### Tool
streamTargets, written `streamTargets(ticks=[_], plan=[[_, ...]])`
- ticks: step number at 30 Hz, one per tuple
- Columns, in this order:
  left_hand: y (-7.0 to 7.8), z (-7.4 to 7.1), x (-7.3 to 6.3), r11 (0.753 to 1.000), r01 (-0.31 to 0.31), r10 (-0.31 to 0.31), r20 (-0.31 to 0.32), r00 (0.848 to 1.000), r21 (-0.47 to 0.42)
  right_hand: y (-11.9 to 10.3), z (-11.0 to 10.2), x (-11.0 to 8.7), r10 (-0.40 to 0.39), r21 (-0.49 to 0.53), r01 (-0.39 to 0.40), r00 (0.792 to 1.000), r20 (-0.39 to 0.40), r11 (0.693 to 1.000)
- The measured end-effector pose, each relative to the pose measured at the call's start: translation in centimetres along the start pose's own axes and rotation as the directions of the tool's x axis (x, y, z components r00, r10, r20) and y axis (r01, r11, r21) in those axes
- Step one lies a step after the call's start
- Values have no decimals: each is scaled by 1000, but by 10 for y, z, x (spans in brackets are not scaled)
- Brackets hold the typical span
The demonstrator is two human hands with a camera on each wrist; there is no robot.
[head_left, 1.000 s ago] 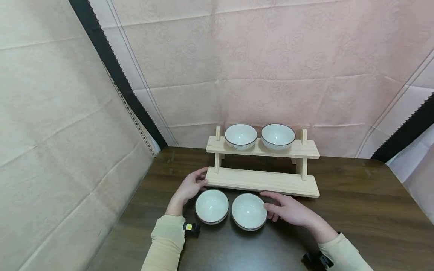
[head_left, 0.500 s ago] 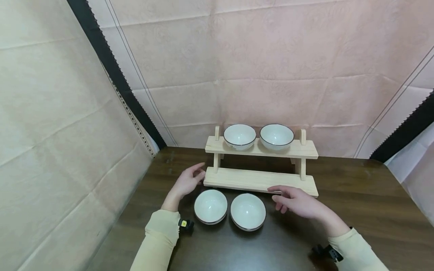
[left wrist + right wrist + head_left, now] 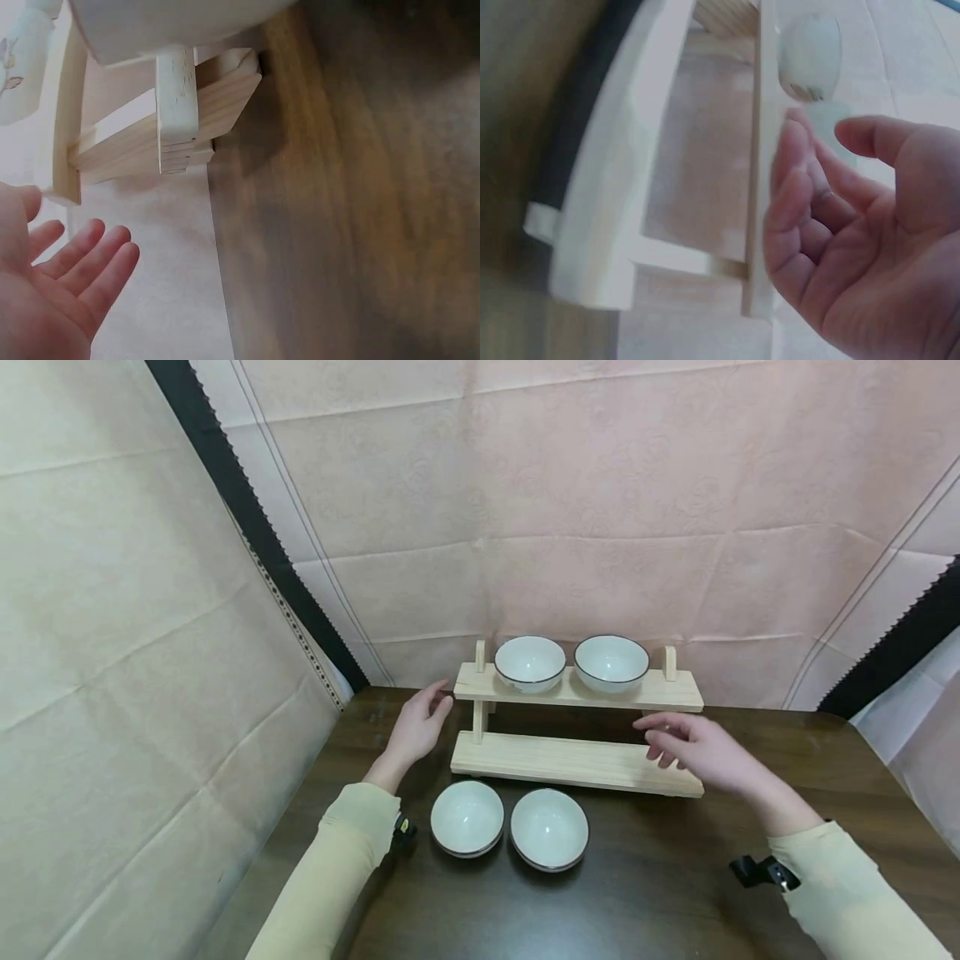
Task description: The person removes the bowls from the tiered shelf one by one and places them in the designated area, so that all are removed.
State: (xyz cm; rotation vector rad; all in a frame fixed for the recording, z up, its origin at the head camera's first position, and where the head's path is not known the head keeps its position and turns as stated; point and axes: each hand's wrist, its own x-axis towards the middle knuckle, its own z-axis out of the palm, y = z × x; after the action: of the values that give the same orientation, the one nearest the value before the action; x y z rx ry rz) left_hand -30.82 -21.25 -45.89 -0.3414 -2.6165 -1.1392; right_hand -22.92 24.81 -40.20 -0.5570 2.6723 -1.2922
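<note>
A two-tier light wooden rack (image 3: 577,764) stands on the table, with two white dark-rimmed bowls (image 3: 530,662) on its upper shelf. In front of it on the table sit two more white bowls (image 3: 467,817), side by side; a second line shows below each rim. My left hand (image 3: 415,727) is by the left end of the upper shelf, fingers spread and holding nothing. In the left wrist view its palm and fingers (image 3: 94,274) show beside the shelf's end. My right hand (image 3: 697,750) hovers over the rack's right end, fingers loosely bent around nothing.
The brown wooden table (image 3: 525,918) runs under everything. Behind the rack hangs a pale patterned cloth wall (image 3: 600,527), and another pale wall (image 3: 150,693) rises at the left. A strap with a small camera (image 3: 765,870) is on the right wrist.
My left hand has moved up from the lower shelf's left end to the upper shelf's. My right hand has left the right front bowl and moved up and right. The bowls stay put.
</note>
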Motion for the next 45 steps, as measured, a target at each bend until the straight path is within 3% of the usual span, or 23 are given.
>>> streamTargets(ticks=[6,11,17,21,33,37,45], plan=[[8,5,15,998,-21,22,22,1000,-65,-5,-25,14,77,-2,-78,990,-117,997],[15,6,25,986,31,-21,64,998,-161,-9,-37,28,85,-32,-91,983,-165,995],[19,6,35,987,68,-56,91,994,-144,-17,-45,37,114,-7,-117,981,-157,993],[23,3,36,988,70,-51,143,988,-134,-19,-47,38,123,1,-124,981,-153,992],[27,-9,49,956,208,-149,271,951,-206,-22,-47,49,150,56,-145,983,-109,988],[33,-10,52,944,253,-188,283,940,-211,-23,-45,53,160,57,-155,982,-96,986],[36,-11,54,930,296,-235,266,935,-219,-23,-38,61,153,88,-145,984,-87,986]])
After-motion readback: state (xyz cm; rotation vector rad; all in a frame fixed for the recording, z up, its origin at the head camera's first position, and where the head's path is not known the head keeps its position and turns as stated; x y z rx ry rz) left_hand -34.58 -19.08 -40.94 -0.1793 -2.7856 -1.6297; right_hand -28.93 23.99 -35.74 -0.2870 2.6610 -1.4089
